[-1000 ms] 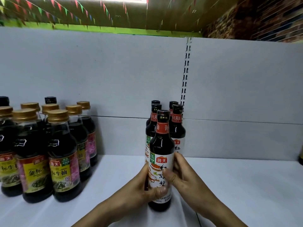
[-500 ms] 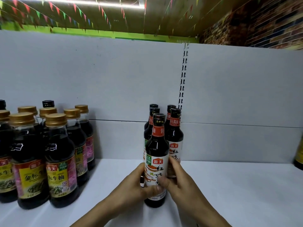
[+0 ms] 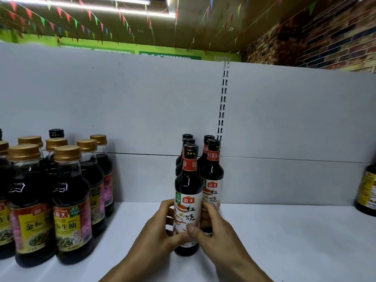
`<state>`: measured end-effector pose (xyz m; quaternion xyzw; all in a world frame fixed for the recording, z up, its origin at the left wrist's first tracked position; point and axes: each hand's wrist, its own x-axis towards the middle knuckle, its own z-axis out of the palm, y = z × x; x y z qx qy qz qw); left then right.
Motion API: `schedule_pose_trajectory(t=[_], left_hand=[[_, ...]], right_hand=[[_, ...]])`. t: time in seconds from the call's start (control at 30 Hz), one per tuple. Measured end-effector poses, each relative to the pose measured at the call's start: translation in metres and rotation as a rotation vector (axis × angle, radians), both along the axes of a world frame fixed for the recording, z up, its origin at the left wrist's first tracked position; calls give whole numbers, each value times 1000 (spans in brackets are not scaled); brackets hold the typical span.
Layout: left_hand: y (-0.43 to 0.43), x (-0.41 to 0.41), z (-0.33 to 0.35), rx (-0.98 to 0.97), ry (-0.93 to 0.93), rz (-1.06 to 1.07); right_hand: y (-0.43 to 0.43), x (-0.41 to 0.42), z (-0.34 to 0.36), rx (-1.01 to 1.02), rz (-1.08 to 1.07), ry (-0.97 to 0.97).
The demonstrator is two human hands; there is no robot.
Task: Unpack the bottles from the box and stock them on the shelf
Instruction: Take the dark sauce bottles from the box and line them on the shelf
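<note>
A dark sauce bottle (image 3: 188, 186) with a black cap, red neck band and white label stands upright on the white shelf (image 3: 284, 237). My left hand (image 3: 156, 233) wraps its left side and my right hand (image 3: 213, 231) wraps its right side, thumbs meeting across the label. Directly behind it stand several identical bottles (image 3: 211, 167) in two short rows. The box is out of view.
Larger gold-capped soy sauce bottles (image 3: 69, 204) with yellow labels crowd the shelf's left part. One yellow-labelled bottle (image 3: 367, 192) stands at the far right edge. The grey back panel (image 3: 142, 102) with a slotted upright (image 3: 222, 102) closes off the rear.
Both hands have slid the held bottle away from me along the shelf, closer to the row behind it. The view has tilted up slightly.
</note>
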<state>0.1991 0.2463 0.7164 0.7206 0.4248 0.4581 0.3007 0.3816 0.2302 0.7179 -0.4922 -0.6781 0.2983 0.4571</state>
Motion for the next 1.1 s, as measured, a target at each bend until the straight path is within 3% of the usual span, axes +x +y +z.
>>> schedule_pose_trajectory(t=[0.57, 1.1], left_hand=[[2, 2, -4, -6, -41, -35], [6, 0, -7, 47, 2, -44]], right_hand=[[7, -5, -2, -45, 17, 47], [2, 1, 0, 46, 2, -107]])
